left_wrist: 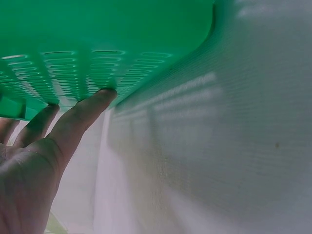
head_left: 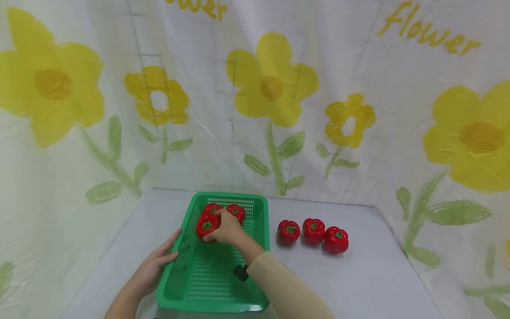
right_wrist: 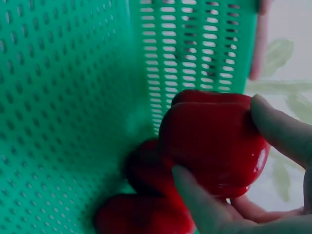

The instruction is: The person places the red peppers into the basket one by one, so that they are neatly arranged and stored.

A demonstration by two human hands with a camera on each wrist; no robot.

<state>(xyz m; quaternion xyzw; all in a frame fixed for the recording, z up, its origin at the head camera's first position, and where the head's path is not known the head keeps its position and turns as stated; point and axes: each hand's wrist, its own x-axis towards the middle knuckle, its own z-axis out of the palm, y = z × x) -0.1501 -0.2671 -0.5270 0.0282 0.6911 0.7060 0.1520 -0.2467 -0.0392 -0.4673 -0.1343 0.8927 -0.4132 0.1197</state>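
A red bell pepper [head_left: 202, 231] with a green stem is gripped between the thumb and fingers of my right hand [head_left: 229, 229], inside the green plastic basket [head_left: 213, 290]. In the right wrist view the held pepper [right_wrist: 209, 141] hangs over two other red peppers. Those two, a left pepper [head_left: 211, 207] and a right pepper [head_left: 237, 212], lie at the basket's far end, partly hidden by the hand and the held one. My left hand [head_left: 151, 268] is at the basket's left side, its extended fingers [left_wrist: 80, 117] against the slotted outer wall.
Right of the basket, three more red bell peppers stand in a row on the white table: one [head_left: 288, 232], another [head_left: 313, 231] and a third [head_left: 336, 240]. A small black device [head_left: 241, 272] sits at my right wrist. Behind the table hangs a flower-printed curtain [head_left: 211, 146].
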